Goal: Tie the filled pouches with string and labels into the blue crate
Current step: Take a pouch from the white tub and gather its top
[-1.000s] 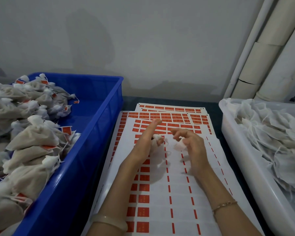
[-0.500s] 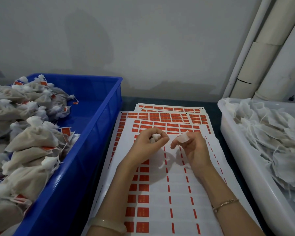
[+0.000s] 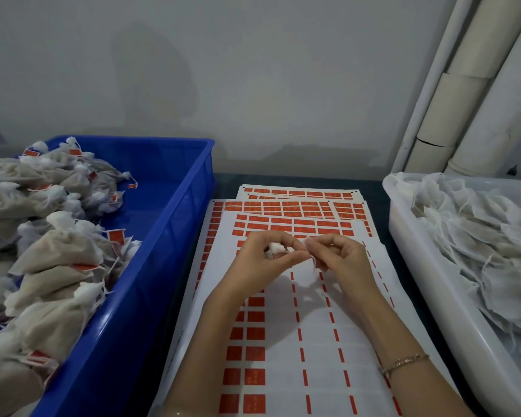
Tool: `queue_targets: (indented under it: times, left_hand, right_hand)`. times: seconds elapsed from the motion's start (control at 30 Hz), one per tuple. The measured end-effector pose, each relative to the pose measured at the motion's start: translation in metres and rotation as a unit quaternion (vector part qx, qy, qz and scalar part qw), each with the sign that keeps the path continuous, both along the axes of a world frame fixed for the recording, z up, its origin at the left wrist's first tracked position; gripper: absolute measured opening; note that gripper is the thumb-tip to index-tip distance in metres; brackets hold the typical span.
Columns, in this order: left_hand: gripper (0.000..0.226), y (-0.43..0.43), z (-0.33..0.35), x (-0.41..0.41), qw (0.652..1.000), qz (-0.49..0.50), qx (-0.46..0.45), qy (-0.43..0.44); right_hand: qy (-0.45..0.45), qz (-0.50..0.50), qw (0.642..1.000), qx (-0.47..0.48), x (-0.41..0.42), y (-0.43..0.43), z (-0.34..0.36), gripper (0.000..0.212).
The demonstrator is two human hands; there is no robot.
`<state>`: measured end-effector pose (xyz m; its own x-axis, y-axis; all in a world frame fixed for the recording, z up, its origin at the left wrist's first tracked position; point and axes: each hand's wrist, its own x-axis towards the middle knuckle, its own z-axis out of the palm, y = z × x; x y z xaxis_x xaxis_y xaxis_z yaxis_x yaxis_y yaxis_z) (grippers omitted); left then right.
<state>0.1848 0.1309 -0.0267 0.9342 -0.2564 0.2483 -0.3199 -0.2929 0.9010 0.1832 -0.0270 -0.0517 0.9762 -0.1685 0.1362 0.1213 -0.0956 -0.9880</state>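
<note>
My left hand [image 3: 260, 261] is closed around the bunched white neck of a pouch [image 3: 275, 247], held above the label sheets [image 3: 286, 314]. My right hand [image 3: 342, 258] pinches a small white label with its string [image 3: 309, 243] right beside the left thumb; the fingertips of both hands nearly touch. The body of the pouch is hidden under my left palm. The blue crate [image 3: 163, 236] stands at the left, heaped with several tied pouches [image 3: 57, 254] bearing red labels.
A white tub [image 3: 409, 236] at the right holds several untied white pouches [image 3: 475, 236]. Stacked sheets of red labels cover the dark table between crate and tub. Pale pipes [image 3: 463, 85] run up the wall at the back right.
My left hand went from fingers spread to closed on the pouch neck. My right hand lifted a label and brought it in against the left hand.
</note>
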Motion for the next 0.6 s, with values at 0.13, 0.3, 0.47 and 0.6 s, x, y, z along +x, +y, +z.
queue_targets:
  times: [0.13, 0.3, 0.47, 0.6]
  left_hand:
    - [0.01, 0.001, -0.001, 0.0011, 1.0, 0.017, 0.011, 0.005]
    - [0.012, 0.0017, -0.0028, 0.0023, 0.999, 0.029, 0.014, 0.011]
    - [0.008, 0.0036, -0.0049, 0.0056, 0.998, 0.058, 0.012, 0.021]
    - [0.01, 0.0045, -0.0049, 0.0071, 0.997, 0.072, 0.016, 0.03]
  right_hand:
    - [0.006, 0.007, 1.0, -0.01, -0.0029, 0.0016, 0.0016, 0.01]
    - [0.007, 0.016, 1.0, -0.006, -0.0035, 0.0003, 0.0033, 0.011]
    - [0.013, 0.014, 1.0, 0.0, -0.0026, -0.0001, 0.0018, 0.011]
    - [0.019, 0.021, 1.0, -0.007, -0.0023, -0.0015, 0.0018, 0.011]
